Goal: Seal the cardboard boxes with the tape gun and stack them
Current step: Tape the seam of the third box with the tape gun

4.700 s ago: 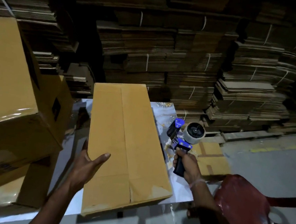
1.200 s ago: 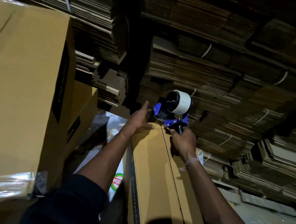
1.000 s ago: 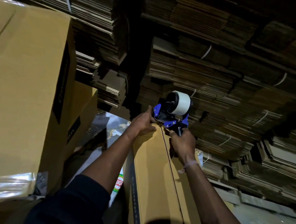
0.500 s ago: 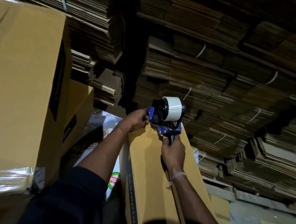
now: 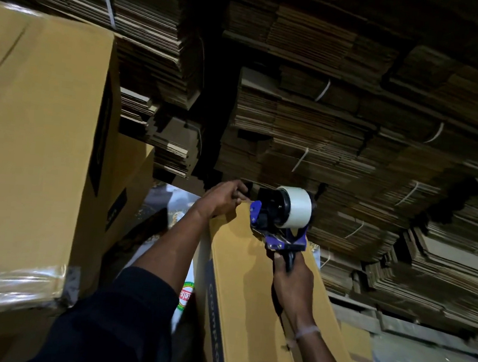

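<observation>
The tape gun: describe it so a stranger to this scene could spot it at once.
Start at the tall cardboard box standing on end in the middle, between the two forearms. At its top edge sits the tape gun, gripped by the right hand just below. It alone is blue and black with a white tape roll; everything around it is brown cardboard.

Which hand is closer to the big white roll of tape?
The right hand. It grips the tape gun by its handle, just below the tape roll. The left hand grips the box at its far end, left of the roll.
</observation>
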Demonstrator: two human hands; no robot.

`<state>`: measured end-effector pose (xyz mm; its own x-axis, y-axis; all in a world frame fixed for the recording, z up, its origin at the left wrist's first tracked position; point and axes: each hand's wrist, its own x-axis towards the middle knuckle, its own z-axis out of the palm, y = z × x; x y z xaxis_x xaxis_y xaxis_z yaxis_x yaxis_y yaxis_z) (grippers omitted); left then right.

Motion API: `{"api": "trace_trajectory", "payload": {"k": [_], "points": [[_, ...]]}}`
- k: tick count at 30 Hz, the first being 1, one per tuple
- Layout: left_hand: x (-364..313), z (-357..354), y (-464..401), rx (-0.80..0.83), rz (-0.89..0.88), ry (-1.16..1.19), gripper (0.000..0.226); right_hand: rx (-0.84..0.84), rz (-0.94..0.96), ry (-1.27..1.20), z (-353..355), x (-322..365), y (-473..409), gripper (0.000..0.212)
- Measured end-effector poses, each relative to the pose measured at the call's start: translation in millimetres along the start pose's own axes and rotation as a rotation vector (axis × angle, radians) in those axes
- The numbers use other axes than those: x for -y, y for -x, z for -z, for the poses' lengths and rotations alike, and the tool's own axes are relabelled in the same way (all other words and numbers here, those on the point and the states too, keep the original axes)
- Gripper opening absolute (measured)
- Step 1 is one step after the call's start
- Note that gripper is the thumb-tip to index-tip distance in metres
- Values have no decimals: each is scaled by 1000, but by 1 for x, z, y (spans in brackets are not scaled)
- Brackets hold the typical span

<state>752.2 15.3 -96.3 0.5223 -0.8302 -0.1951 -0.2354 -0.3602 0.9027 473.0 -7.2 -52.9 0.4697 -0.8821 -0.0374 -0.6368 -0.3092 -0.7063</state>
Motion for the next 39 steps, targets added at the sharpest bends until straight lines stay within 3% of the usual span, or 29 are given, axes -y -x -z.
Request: {"api": "trace_trajectory", "payload": {"k": [13,15,18,21,22,26,29,34,39], "points": [[-21,-17,-6,-6,73,-47,14,74,-16,24,-3,5,4,12],[-11,-24,-12,-44,108,3,17,80,-22,13,-1,7,5,8],[-9,-25,-4,-126,211,295,21,97,-34,9,1,10,7,7],[-4,-25,-2,-147,174,328,17,105,-49,19,1,12,4,13],[-5,-26,-2,-152,165,308,17,112,-52,27,2,13,3,15],[-19,-27,3,-188,45,-221,18,146,-25,69,11,10,6,21],[-23,-25,6,-198,-9,-284,4,154,-23,101,21,1,16,21],[-18,-28,11,-237,-149,-379,20,156,-24,77,29,-10,36,19],[-14,-28,10,-282,-216,-429,21,153,-30,47,24,-9,38,13]]}}
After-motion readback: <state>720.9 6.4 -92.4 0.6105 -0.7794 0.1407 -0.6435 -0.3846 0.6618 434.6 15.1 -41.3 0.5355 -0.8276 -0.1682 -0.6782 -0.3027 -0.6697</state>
